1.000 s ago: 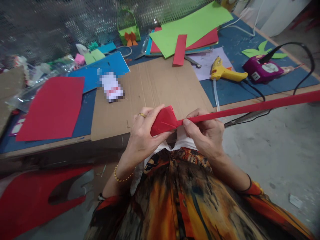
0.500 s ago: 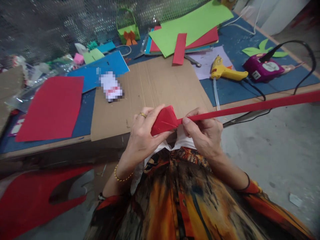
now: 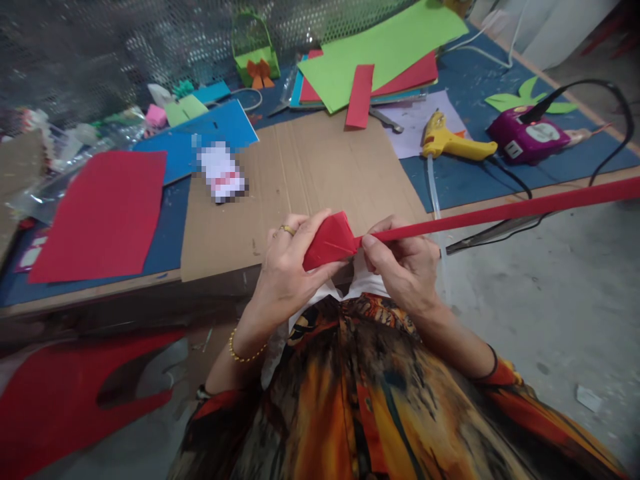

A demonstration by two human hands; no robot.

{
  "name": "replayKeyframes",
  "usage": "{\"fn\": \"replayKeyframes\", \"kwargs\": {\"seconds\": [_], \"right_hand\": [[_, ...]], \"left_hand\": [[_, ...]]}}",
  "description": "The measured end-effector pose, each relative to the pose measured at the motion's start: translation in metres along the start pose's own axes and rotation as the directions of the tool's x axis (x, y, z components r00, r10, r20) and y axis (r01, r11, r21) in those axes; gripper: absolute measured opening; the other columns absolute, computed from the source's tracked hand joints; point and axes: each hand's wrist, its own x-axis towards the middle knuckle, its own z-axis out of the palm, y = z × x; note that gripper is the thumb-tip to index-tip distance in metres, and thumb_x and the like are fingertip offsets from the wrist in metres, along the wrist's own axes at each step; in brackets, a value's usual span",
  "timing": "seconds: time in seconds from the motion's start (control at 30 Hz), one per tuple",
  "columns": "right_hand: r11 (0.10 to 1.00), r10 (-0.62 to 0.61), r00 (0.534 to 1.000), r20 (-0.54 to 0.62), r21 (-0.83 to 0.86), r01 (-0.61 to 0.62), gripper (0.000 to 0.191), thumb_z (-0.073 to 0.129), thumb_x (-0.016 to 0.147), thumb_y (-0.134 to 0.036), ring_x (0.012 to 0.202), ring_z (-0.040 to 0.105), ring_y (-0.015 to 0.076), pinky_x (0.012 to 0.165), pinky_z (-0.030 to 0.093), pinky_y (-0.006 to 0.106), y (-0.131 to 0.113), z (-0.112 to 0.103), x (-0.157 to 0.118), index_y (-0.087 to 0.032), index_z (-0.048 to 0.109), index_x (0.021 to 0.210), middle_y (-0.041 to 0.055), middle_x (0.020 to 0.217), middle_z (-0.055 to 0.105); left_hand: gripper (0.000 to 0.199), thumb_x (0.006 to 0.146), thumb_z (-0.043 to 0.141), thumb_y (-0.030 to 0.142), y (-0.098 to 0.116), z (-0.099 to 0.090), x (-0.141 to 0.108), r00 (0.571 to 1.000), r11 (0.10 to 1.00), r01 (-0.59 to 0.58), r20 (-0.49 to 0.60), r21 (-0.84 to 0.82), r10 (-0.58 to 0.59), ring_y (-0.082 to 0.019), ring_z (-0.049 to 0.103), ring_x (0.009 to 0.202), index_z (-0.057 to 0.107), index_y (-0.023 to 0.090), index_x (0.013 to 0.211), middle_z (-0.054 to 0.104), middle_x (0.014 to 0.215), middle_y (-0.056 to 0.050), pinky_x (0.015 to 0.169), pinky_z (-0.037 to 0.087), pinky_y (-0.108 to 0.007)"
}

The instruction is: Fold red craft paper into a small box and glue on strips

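My left hand (image 3: pixel 290 257) is wrapped round a small red folded piece (image 3: pixel 330 241), thumb below and fingers over its top. A long narrow red strip (image 3: pixel 480 215) runs from the right corner of that piece out to the right edge of the view. My right hand (image 3: pixel 405 260) pinches the strip between thumb and finger, close beside the red piece. Both hands are in front of my body, at the near edge of a brown cardboard sheet (image 3: pixel 310 167).
A phone (image 3: pixel 223 172) lies on the cardboard. Red sheet (image 3: pixel 103 217) and blue sheet (image 3: pixel 215 137) are at left. Behind are green sheets (image 3: pixel 390 50) and a green basket (image 3: pixel 257 63). A yellow glue gun (image 3: pixel 455 143) and purple power block (image 3: pixel 527 133) lie at right.
My right hand has shifted very slightly left along the strip, towards the red piece. The strip's far end has dipped or risen only slightly; my left hand keeps its hold.
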Motion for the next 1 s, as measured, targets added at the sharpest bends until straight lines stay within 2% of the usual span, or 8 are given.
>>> {"fn": "replayKeyframes", "kwargs": {"seconds": [0.2,0.53,0.7,1.0], "right_hand": [[0.999,0.037,0.999,0.01,-0.016,-0.037,0.023,0.063,0.093,-0.03,0.047,0.048,0.0102,0.051,0.038,0.027,-0.0028,-0.0018,0.0017,-0.024,0.059,0.071,-0.0068,0.053,0.052],[0.994,0.064,0.998,0.004,0.091,-0.064,0.023,0.068,0.091,-0.034,0.046,0.047,0.0089,0.045,0.035,0.025,0.0004,-0.0006,0.0007,-0.022,0.064,0.072,-0.0053,0.056,0.054],[0.991,0.127,0.991,-0.031,0.047,-0.126,0.023,0.073,0.085,-0.039,0.043,0.043,0.0085,0.041,0.033,0.024,-0.0009,0.0028,0.0021,-0.023,0.065,0.07,-0.0062,0.051,0.052],[0.973,0.233,0.972,-0.026,0.014,-0.232,0.023,0.07,0.082,-0.04,0.041,0.046,0.0091,0.04,0.032,0.023,-0.0027,0.0045,0.003,-0.023,0.064,0.069,-0.0054,0.047,0.053]], "left_hand": [[0.063,0.1,0.065,0.063,-0.0002,-0.0005,0.0012,0.998,0.998,-0.054,-0.015,0.008,0.055,-0.027,0.066,0.114,0.061,0.024,0.149,0.07,0.126,-0.01,0.097,0.052,-0.039],[0.061,0.1,0.068,0.058,0.002,-0.0035,0.0033,0.999,1.0,-0.005,0.048,0.01,0.004,-0.028,0.064,0.118,0.059,0.027,0.151,0.068,0.13,-0.01,0.101,0.052,-0.042],[0.061,0.101,0.067,0.058,0.0024,-0.0023,0.0032,0.999,0.999,-0.033,0.039,0.036,0.031,-0.028,0.065,0.117,0.058,0.024,0.15,0.068,0.128,-0.01,0.098,0.051,-0.04],[0.06,0.102,0.064,0.058,0.0036,0.0051,-0.0002,0.999,0.99,-0.051,0.003,0.135,0.051,-0.026,0.064,0.111,0.058,0.023,0.151,0.067,0.127,-0.011,0.097,0.049,-0.038]]}}
